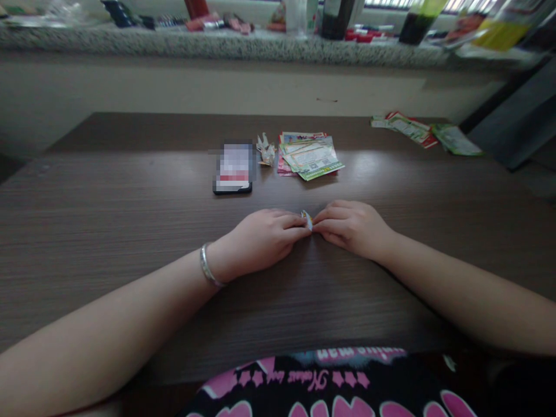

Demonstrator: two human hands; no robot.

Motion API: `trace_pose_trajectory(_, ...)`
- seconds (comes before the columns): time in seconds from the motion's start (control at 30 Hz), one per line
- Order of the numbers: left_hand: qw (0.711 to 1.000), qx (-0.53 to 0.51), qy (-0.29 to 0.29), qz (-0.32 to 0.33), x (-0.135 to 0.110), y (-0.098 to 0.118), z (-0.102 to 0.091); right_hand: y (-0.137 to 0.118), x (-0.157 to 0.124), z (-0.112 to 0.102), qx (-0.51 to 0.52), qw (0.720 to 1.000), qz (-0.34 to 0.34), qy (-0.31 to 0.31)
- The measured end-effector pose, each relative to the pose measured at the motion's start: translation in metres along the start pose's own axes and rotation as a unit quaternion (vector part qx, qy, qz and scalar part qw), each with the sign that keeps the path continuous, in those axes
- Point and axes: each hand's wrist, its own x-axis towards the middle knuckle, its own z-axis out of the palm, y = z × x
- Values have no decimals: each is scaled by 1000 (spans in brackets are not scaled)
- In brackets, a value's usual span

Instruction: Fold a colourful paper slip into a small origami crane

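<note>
Between my two hands is a small folded piece of paper (307, 220), white with a bit of yellow. My left hand (271, 234), with a silver bangle at its wrist, pinches the paper from the left. From the right, the fingertips of my right hand (354, 229) pinch its other edge. Most of the paper is hidden behind the fingers. Beyond the hands lie a small clump of folded paper pieces (266, 150) and a loose stack of printed paper slips (310, 155).
A phone (233, 168) with a blurred screen lies left of the paper clump. More printed slips (412, 128) are at the table's (130, 231) far right. Behind, a speckled stone sill (217, 46) carries bottles and assorted small items.
</note>
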Motion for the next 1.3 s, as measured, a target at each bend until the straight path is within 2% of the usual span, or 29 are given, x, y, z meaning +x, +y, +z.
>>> trace_pose_trajectory(0.17, 999, 11, -23, -35, 1, 4, -2, -3, 3, -2, 17, 1000, 11, -16)
trace_pose_trajectory(0.27, 998, -21, -32, -44, 1, 2, -2, -2, 2, -3, 46, 998, 27, -18)
trace_pose_trajectory(0.43, 994, -104, -25, -19, 1, -8, -1, 3, -1, -2, 110, 993, 44, 6)
trace_pose_trajectory(0.53, 993, -115, -20, -15, -1, -12, 2, 2, -1, 0, 119, 991, 58, 22)
trace_pose_trajectory(0.7, 995, -95, -19, -29, -3, -11, 4, 0, 1, 1, 101, 993, 53, 20)
trace_pose_trajectory(0.9, 999, -27, -3, -42, 1, -4, 4, -4, 4, 1, 1, 999, 35, 21)
trace_pose_trajectory(1.0, 997, -16, 0, -70, 2, 0, 5, -7, 6, 1, -33, 999, 35, 18)
trace_pose_trajectory(1.13, 995, -30, 6, -92, 2, 0, 9, -7, 8, 2, 19, 998, 52, 27)
trace_pose_trajectory(1.3, 996, -17, 17, -85, 2, -3, 10, -5, 9, 3, 52, 996, 59, 41)
